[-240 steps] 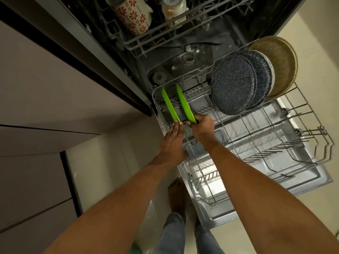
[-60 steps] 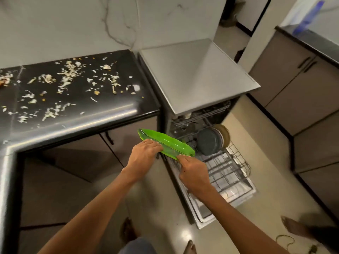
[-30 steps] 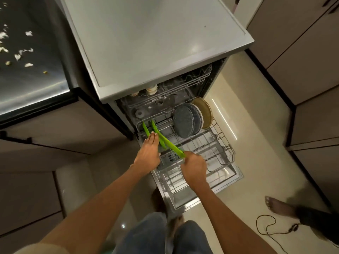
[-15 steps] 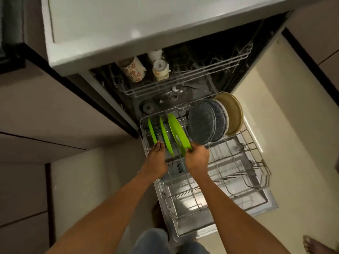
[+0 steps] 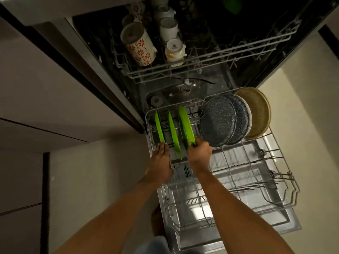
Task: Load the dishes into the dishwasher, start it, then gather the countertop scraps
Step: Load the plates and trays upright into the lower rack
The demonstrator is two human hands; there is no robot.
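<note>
The dishwasher's lower rack point(image 5: 275, 176) is pulled out over the open door. Three green plates stand on edge at its back left: the left one point(image 5: 159, 127), the middle one point(image 5: 173, 136) and the right one point(image 5: 185, 125). My right hand point(image 5: 200, 153) pinches the near end of the right green plate. My left hand point(image 5: 161, 158) has straight fingers touching the near end of the left green plate. Two dark speckled plates point(image 5: 218, 121) and a tan plate point(image 5: 258, 112) stand to the right.
The upper rack point(image 5: 201, 65) holds a floral mug point(image 5: 141, 48) and white cups point(image 5: 174, 49). Brown cabinet fronts point(image 5: 36, 88) lie to the left, pale floor point(image 5: 302, 107) to the right. The front of the lower rack holds nothing. My foot point(image 5: 157, 220) is beside the door.
I brought a third green plate from the counter side down into the rack. Over the last half second it settled upright beside the other two, and the camera dropped closer.
</note>
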